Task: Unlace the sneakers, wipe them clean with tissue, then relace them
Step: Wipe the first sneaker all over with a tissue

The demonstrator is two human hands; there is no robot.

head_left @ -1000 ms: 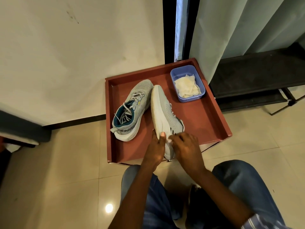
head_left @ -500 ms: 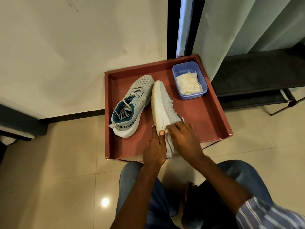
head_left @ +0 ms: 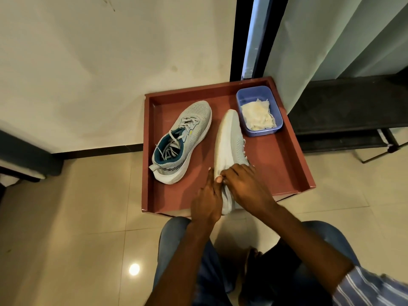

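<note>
Glossy beige floor tiles (head_left: 66, 217) and a cream wall (head_left: 110, 62) frame the only view we have, the head camera; a pale green curtain (head_left: 331, 40) hangs at upper right.

Item 1: shallow square red-brown tray (head_left: 276, 168), raised rim, standing on the floor before our blue-jeaned knees (head_left: 174, 235).

Item 2: light grey mesh sneaker with teal lining (head_left: 187, 138), white sole, in the tray's left half. We see it upright, sole down, opening up, laces loose across the tongue. Its long axis runs diagonally, toe to the far right, heel to the near left.

Item 3: second pale grey knit sneaker (head_left: 229, 140), lying on its side at the tray's middle, its white sole edge facing the first shoe and its laces on the right side. Long axis nearly straight away from us, toe far, just beside the tub, heel at the tray's near edge.

Item 4: rectangular lavender-blue plastic tub (head_left: 273, 100), far right corner of the tray, holding crumpled white tissues (head_left: 258, 115).

Item 5: left hand (head_left: 207, 199), gripping the heel end of the second sneaker from the left, fingers curled around it.

Item 6: right hand (head_left: 245, 184), laid over the same sneaker's rear from the right, fingers curled down onto it, touching the left hand; we cannot tell whether it holds a tissue. A striped blue sleeve (head_left: 371, 288) shows at lower right.
</note>
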